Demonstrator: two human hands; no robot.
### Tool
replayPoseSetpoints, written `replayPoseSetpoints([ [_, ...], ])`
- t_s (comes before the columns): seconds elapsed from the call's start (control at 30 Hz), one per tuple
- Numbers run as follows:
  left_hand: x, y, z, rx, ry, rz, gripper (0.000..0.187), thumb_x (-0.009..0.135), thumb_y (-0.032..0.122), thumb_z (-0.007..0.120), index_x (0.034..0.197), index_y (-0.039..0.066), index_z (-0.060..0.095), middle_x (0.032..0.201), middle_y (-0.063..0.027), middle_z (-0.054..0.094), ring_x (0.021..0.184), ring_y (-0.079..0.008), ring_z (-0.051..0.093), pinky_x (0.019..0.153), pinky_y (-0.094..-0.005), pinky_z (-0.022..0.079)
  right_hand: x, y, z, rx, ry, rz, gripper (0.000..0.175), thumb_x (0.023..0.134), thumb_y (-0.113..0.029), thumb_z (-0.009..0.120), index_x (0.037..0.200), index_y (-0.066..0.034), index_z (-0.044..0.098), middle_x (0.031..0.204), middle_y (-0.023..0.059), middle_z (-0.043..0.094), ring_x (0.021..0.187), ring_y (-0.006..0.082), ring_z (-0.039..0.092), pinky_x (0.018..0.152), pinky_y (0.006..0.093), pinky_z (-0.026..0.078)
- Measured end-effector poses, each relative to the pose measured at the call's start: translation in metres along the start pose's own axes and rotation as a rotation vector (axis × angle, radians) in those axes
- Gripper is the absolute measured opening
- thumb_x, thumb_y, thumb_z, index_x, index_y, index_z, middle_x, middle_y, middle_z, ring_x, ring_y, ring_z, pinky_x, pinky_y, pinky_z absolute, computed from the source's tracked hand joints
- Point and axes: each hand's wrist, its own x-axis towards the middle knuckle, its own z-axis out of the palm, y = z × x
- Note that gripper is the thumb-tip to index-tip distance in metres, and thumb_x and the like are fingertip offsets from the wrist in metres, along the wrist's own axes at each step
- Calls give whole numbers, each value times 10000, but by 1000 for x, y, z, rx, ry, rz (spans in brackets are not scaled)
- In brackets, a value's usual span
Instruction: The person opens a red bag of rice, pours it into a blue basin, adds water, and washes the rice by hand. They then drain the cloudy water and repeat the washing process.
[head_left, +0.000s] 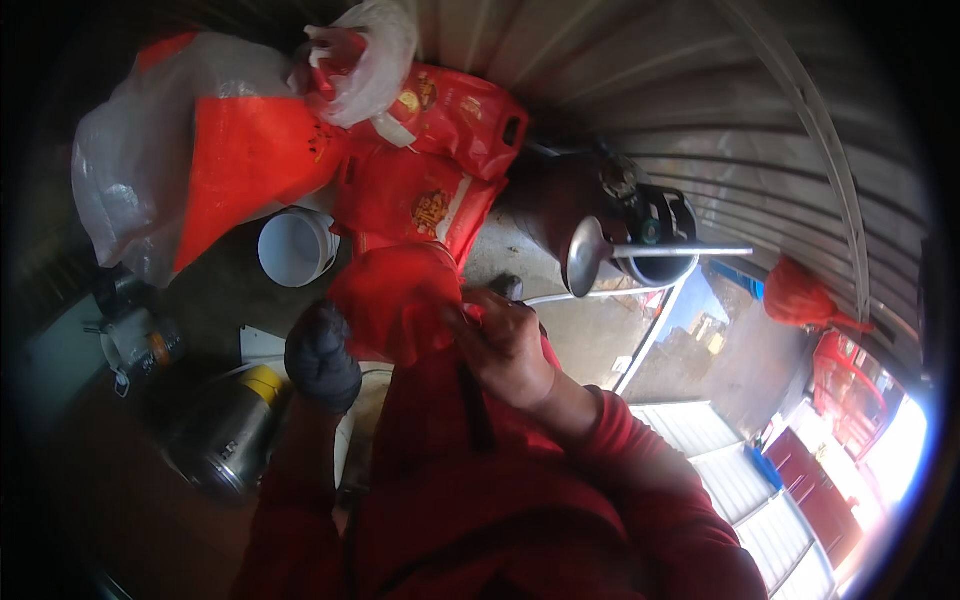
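Observation:
A red bag (397, 300), blurred and apparently thin plastic, spreads between my two hands in front of my body. My left hand (322, 358) wears a dark grey glove and is curled at the bag's left edge. My right hand (514, 349) is bare, its thumb and fingers pinched together at the bag's right side. Motion blur hides the exact fingertip contact. Just beyond the right hand shows a small dark object (507, 286), partly covered. Behind the red bag lie larger red printed bags (420, 191) with handle cut-outs.
A white bucket (294, 247) stands ahead, beside a large white-and-orange woven sack (255, 150). At left is a steel pot (225, 442). To the right, a long-handled metal ladle (589, 256) lies over a gas cylinder (645, 217). Corrugated metal wall (750, 157) curves along the right.

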Motion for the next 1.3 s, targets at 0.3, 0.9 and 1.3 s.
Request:
replayPoseSetpoints([
  [0.3,-80,124,56,72,-195,367,395,1016,231,424,717,48,607,660,-71,598,575,-180,571,573,-299,481,-162,-19,-133,24,192,-137,102,869,-6,637,964,12,605,771,153,596,645,321,622,560,363,476],
  [0.9,-347,398,446,-458,-1438,217,450,1003,321,488,640,55,469,646,-65,501,602,-197,484,592,-338,398,-588,130,-496,478,1028,-314,543,1002,-455,482,1101,44,674,752,51,637,674,95,581,606,257,440],
  [1.3,-498,559,726,-604,-1824,266,517,1045,421,362,669,77,448,610,-38,434,573,-154,377,559,-311,310,-634,191,-678,939,899,95,539,996,-453,479,1293,-11,563,1172,109,641,1065,177,587,972,309,440],
])
